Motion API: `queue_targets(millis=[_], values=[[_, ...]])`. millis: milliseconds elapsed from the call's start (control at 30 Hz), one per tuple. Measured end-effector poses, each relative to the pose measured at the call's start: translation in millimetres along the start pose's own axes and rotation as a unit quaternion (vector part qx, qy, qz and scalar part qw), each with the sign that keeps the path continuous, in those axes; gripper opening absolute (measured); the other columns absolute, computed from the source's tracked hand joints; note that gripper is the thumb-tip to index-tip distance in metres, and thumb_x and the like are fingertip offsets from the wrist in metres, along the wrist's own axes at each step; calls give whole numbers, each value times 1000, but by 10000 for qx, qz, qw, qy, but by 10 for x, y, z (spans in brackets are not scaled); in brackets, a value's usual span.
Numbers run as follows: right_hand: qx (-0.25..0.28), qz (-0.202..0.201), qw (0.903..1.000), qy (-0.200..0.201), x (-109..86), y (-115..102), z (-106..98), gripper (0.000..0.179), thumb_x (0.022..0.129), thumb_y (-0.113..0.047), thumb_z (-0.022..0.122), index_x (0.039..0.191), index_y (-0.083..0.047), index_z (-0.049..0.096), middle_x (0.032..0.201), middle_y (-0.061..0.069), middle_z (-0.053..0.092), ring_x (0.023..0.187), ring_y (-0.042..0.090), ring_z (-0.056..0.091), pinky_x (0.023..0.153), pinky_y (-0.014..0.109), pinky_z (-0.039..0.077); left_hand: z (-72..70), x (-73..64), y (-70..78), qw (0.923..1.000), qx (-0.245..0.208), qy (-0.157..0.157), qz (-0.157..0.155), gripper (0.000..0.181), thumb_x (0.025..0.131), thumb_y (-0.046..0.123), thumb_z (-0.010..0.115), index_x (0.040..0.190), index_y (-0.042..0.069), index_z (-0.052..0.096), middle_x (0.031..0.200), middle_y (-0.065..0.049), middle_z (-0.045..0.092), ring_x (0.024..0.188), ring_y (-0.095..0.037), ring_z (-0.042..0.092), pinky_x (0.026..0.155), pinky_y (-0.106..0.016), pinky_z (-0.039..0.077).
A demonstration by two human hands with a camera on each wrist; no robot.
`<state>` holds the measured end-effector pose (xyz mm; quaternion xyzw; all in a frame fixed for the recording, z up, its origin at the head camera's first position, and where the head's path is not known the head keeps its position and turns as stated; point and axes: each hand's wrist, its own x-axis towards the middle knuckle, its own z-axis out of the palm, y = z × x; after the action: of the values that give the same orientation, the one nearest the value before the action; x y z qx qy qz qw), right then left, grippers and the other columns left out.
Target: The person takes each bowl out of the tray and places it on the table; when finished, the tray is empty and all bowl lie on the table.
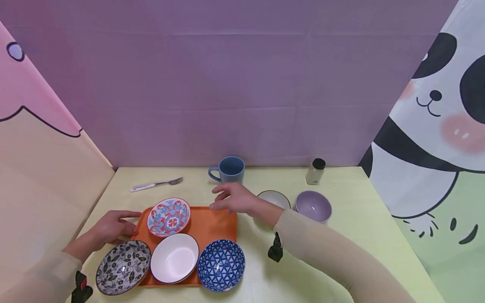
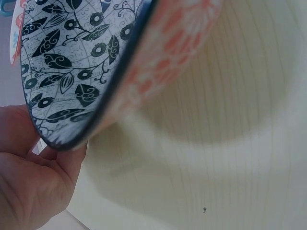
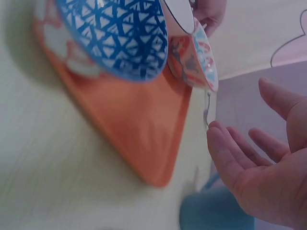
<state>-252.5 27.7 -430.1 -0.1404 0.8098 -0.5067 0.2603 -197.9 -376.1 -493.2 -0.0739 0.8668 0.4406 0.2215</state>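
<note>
An orange tray (image 1: 216, 225) carries several bowls. My left hand (image 1: 113, 227) is at its left edge, fingers relaxed and fingertips right by the rim, just behind a black-and-white leaf-patterned bowl (image 1: 123, 267). In the left wrist view that bowl (image 2: 72, 62) hides part of the fingers. My right hand (image 1: 235, 198) hovers over the tray's far right corner, fingers loosely spread and holding nothing. On the tray sit a red-and-blue patterned bowl (image 1: 169, 217), a white bowl (image 1: 174, 259) and a blue triangle-patterned bowl (image 1: 221, 265), which overhangs the front right corner.
A blue mug (image 1: 232, 168) stands behind my right hand. A fork (image 1: 157, 184) lies at the back left. Under my right forearm is a pale, dark-rimmed dish (image 1: 273, 197), partly hidden; a purple bowl (image 1: 313, 206) and a black-capped jar (image 1: 315, 172) stand farther right.
</note>
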Motion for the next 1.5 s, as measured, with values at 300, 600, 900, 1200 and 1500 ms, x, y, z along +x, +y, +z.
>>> queue_targets(millis=[300,600,900,1200,1500], values=[[472,156,9981,-366,223,-65,335,68,83,-22,85,144,-19,57,124,8,66,105,21,68,88,46,62,-9,-29,50,10000,-18,21,45,60,97,3,63,150,-11,39,108,-21,73,90,-31,75,75,-46,64],[598,574,9966,-5,357,-34,649,73,82,-17,87,147,-19,53,118,7,64,91,21,70,82,43,63,43,-34,14,10000,-28,15,86,59,96,1,62,149,-13,39,103,-17,74,87,-27,74,74,-45,64],[673,798,9945,47,431,-19,755,78,82,-16,86,150,-21,49,129,11,63,91,25,72,82,44,63,18,-16,16,9998,115,119,55,60,96,3,64,149,-11,40,104,-18,73,88,-28,74,73,-45,64],[755,936,9927,103,414,-73,813,78,83,-6,83,151,-18,48,133,14,62,90,23,70,86,46,62,38,-36,32,9999,85,110,8,59,97,2,63,149,-12,40,105,-19,74,87,-28,74,74,-45,64],[749,948,9926,129,435,-14,828,80,81,-7,85,151,-19,49,128,13,64,90,22,70,84,45,62,38,-26,25,9998,161,117,4,59,98,3,63,149,-12,39,106,-19,73,88,-28,74,74,-45,64]])
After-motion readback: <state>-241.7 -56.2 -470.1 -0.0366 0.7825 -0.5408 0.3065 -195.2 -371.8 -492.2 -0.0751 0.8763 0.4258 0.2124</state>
